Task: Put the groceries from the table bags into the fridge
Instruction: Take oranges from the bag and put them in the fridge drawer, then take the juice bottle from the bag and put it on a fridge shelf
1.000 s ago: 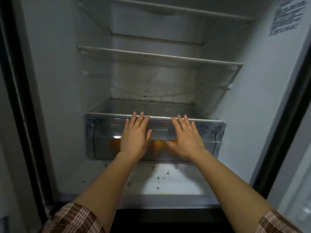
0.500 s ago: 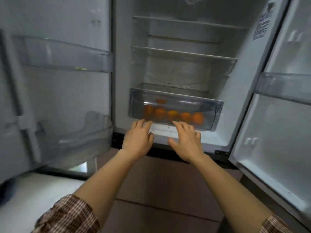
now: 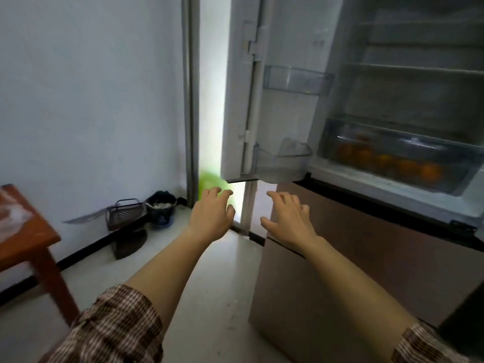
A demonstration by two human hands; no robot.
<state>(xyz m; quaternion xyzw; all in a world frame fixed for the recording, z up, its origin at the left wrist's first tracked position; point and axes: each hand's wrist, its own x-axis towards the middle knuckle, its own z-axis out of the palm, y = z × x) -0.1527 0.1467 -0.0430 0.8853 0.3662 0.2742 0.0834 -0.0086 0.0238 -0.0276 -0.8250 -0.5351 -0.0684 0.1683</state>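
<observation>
Pale floor (image 3: 209, 297), fridge (image 3: 366, 258) open right: clear drawer (image 3: 392, 144), at least five round oranges (image 3: 429, 172), blurred. Left hand (image 3: 212, 216), right hand (image 3: 288, 218): empty, fingers loose.

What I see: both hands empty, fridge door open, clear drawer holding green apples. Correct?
One slip: the head view shows the clear drawer holding oranges, not green apples. The left hand and right hand are empty, and the fridge door is open.

Hands: two, left hand (image 3: 212, 216) and right hand (image 3: 288, 218).
Checked sleeves (image 3: 112, 326): two.
Crisper drawer (image 3: 392, 130): one.
Oranges (image 3: 429, 171): about five behind its front, blurred.
Door bins: two, upper bin (image 3: 296, 81) and lower bin (image 3: 282, 158).
Fridge shelves (image 3: 413, 68): two in sight.
Open fridge door (image 3: 235, 100): one.
Wooden table (image 3: 23, 239): one.
Wire basket (image 3: 125, 213): one.
Dark bucket (image 3: 161, 208): one.
</observation>
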